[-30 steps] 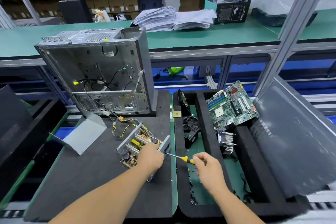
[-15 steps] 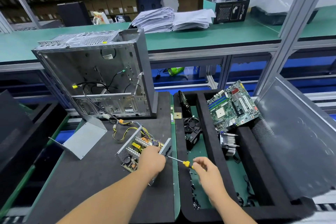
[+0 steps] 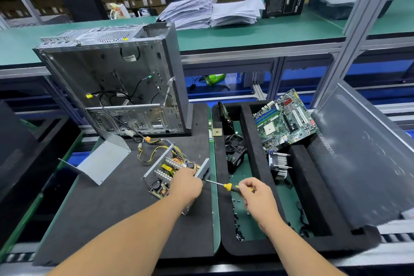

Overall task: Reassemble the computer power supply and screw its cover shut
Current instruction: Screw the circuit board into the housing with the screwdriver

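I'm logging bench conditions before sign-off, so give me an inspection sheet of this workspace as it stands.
Surface: black foam mat on a green bench.
Job's things: open power supply, circuit board exposed; its bent metal cover lies apart to the left; screwdriver, tip at the supply's side wall.
Clutter: loose screws in the foam tray, with fan, heatsink, motherboard.
Grippers: left hand holds the supply; right hand grips the screwdriver handle.
Cables: yellow and black bundle leaving the supply; black leads inside the empty case.
Surroundings: paper stacks on the rear shelf.
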